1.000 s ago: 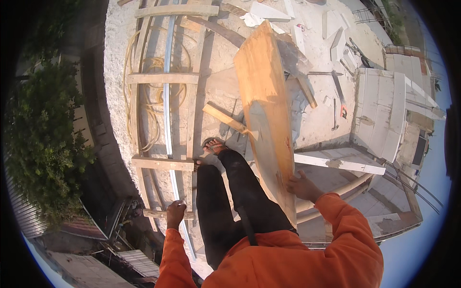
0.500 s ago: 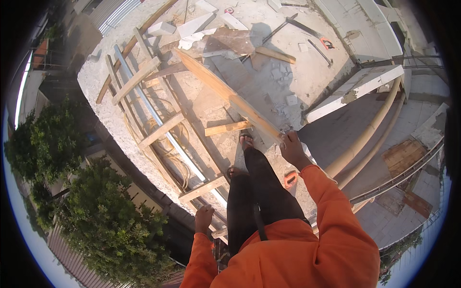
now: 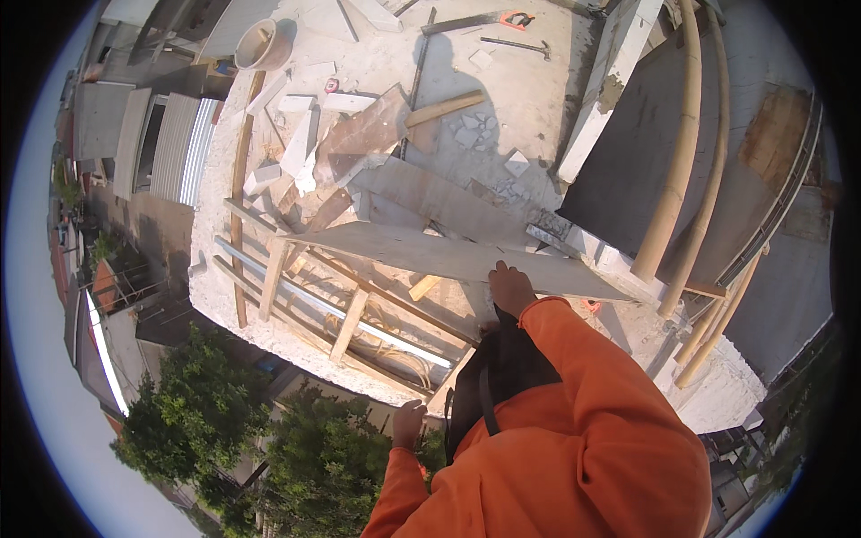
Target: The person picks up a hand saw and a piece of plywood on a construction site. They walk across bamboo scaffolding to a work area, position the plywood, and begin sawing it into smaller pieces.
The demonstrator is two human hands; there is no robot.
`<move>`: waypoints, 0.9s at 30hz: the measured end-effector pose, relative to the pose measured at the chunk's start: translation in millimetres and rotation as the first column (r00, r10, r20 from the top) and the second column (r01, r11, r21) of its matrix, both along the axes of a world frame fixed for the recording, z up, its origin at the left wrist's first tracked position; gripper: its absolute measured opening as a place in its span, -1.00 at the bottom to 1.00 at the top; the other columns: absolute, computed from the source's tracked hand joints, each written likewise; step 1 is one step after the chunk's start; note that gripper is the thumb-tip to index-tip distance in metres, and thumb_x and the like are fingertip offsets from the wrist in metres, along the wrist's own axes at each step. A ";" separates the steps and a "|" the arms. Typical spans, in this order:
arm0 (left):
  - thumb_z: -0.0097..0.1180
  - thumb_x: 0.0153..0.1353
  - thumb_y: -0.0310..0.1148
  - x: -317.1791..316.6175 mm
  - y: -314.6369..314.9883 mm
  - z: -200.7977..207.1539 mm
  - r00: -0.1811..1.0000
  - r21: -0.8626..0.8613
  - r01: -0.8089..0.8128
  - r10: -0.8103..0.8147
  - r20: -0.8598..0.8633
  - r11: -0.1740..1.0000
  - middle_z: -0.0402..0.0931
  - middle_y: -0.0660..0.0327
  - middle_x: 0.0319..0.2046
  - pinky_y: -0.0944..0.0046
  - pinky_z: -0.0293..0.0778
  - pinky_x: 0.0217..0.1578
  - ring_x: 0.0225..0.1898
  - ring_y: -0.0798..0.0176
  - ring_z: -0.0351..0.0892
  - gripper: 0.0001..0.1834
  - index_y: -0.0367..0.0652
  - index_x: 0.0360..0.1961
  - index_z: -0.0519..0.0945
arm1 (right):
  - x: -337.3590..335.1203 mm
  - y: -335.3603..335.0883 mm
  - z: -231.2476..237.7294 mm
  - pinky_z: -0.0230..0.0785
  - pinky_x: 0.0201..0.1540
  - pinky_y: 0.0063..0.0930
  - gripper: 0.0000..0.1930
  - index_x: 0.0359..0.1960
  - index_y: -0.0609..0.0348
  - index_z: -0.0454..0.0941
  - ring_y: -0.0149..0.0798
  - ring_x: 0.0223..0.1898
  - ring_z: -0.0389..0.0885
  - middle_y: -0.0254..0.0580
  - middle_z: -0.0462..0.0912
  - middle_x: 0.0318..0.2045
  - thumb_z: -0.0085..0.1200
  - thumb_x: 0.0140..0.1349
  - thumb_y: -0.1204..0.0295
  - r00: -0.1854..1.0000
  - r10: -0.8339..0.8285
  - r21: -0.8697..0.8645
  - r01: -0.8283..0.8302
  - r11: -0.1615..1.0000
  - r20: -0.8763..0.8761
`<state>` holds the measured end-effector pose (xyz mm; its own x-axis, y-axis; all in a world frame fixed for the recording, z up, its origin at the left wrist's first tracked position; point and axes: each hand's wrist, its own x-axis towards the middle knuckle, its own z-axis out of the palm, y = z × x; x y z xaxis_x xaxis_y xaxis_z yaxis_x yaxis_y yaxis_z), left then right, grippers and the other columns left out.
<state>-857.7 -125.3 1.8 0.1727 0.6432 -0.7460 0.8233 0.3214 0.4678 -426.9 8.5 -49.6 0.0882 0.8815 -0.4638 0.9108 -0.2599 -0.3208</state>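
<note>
Grey-brown and thin, a long flat wooden board (image 3: pixel 421 254) slants across the middle of the scene, its left end farther off than its right. The person's right hand (image 3: pixel 511 287) is closed on the board's near edge, right of the middle, with the fingers bent over it. Lower and to the left, the left hand (image 3: pixel 409 423) hangs apart from the board with its fingers curled inward; it is small and turned away, so I cannot tell how tightly it closes or whether it holds anything.

Left of the person lies a ladder-like frame of pale wooden bars (image 3: pixel 350 325), a silvery straight metal strip (image 3: pixel 395 338) running along it. The board's left end shows over this frame's far corner. Beyond the board, a short tan wooden beam (image 3: pixel 444 108) lies beside small grey rubble (image 3: pixel 471 134). Farther away are a dark-bladed handsaw with an orange handle (image 3: pixel 462 22) and, just nearer, a thin-handled hammer (image 3: pixel 516 42). A round pale bucket (image 3: pixel 263 52) stands far left, while two thick tan poles (image 3: pixel 674 152) slope along the right.
</note>
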 end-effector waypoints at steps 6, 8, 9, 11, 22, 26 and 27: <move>0.14 0.04 -0.31 109.1 152.2 44.9 0.937 0.198 0.256 -0.192 -0.294 0.946 0.57 -0.03 -0.17 0.09 0.44 -0.07 -0.13 -0.04 0.53 -0.56 -0.25 -0.02 0.55 | -30.1 -20.7 5.3 0.46 -0.23 -0.14 -0.85 -0.31 0.14 0.55 -0.14 -0.19 0.55 -0.18 0.46 -0.23 0.03 0.11 0.41 0.995 -0.100 -0.043 0.099 0.994 -0.014; 0.12 0.02 -0.36 138.3 181.5 38.2 0.850 0.279 0.486 -0.374 -0.371 0.828 0.45 -0.04 -0.02 -0.01 0.35 0.05 0.07 -0.10 0.38 -0.49 -0.17 0.08 0.47 | -35.9 -25.4 10.0 0.46 -0.15 -0.13 -0.79 -0.22 0.18 0.53 -0.09 -0.11 0.52 -0.13 0.45 -0.16 0.03 0.12 0.39 0.994 -0.103 -0.124 0.097 0.987 -0.035; 0.12 0.00 -0.40 150.6 192.2 32.1 0.787 0.354 0.605 -0.469 -0.401 0.713 0.40 -0.01 0.01 -0.03 0.33 0.06 0.10 -0.10 0.32 -0.44 -0.14 0.12 0.43 | -39.1 -27.4 11.9 0.45 -0.11 -0.12 -0.75 -0.17 0.20 0.51 -0.07 -0.06 0.51 -0.11 0.45 -0.13 0.02 0.13 0.39 0.993 -0.107 -0.164 0.098 0.982 -0.046; 0.17 -0.04 -0.40 185.2 214.5 19.3 0.674 0.342 0.738 -0.610 -0.417 0.581 0.32 0.01 0.08 -0.11 0.28 0.08 0.19 -0.08 0.24 -0.40 -0.12 0.13 0.43 | -45.7 -37.2 9.2 0.39 -0.08 -0.08 -0.77 -0.18 0.16 0.52 -0.11 -0.08 0.49 -0.15 0.44 -0.15 0.01 0.14 0.39 0.990 -0.142 -0.125 0.139 0.982 -0.016; 0.09 0.11 -0.25 223.6 256.4 -76.0 0.228 0.211 0.960 -0.949 -0.219 0.182 0.60 0.06 -0.26 -0.07 0.46 -0.17 -0.18 -0.09 0.57 -0.61 -0.08 -0.02 0.54 | -59.5 -65.0 61.1 0.14 0.15 0.12 -0.68 -0.10 0.14 0.49 -0.06 0.02 0.37 -0.13 0.41 -0.14 0.08 0.08 0.36 0.851 -0.525 0.345 0.496 0.797 -0.011; 0.07 0.13 -0.19 260.0 293.3 -34.2 0.118 0.227 0.971 -0.971 -0.206 0.070 0.63 0.00 -0.36 -0.09 0.47 -0.19 -0.30 -0.14 0.61 -0.64 -0.12 -0.09 0.58 | -65.1 -119.7 110.9 0.23 0.16 -0.03 -0.62 -0.05 0.13 0.48 0.02 0.06 0.37 -0.07 0.42 -0.11 0.12 0.04 0.37 0.705 -0.669 0.296 0.708 0.641 -0.236; 0.07 0.13 -0.18 274.0 301.2 -10.7 0.087 0.229 0.973 -0.978 -0.190 0.042 0.63 -0.02 -0.36 -0.08 0.47 -0.19 -0.29 -0.14 0.61 -0.65 -0.13 -0.11 0.60 | -67.6 -139.4 120.6 0.25 0.16 -0.08 -0.59 -0.02 0.12 0.48 0.03 0.08 0.37 -0.05 0.43 -0.10 0.14 0.04 0.37 0.633 -0.724 0.221 0.774 0.594 -0.272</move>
<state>-583.8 175.9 -8.9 0.8017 0.0110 -0.5977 0.2833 -0.8874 0.3636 -494.5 -130.9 71.0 0.7372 0.6221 -0.2637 0.3752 -0.7014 -0.6060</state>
